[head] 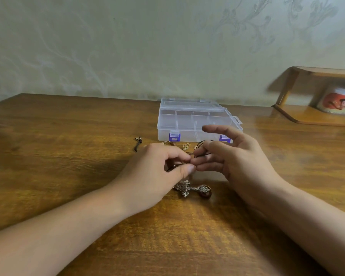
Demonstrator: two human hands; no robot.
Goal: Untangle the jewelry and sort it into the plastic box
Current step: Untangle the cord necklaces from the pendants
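A clear plastic box (187, 124) with purple latches stands open on the wooden table (68, 176), its compartments showing nothing inside. Just in front of it my left hand (157, 172) pinches a thin dark cord (202, 155) between thumb and fingers. My right hand (231, 156) meets it fingertip to fingertip and also pinches the cord, its index finger stretched out over the box's front edge. Below my hands lies a silver filigree pendant (189, 188) with a dark brown bead (205, 194). Small gold pieces (186, 146) lie between my hands and the box.
A short black cord piece (137, 143) lies left of the box. A wooden shelf unit (315, 112) at the right back holds a printed cup (339, 102). A patterned wall runs behind the table.
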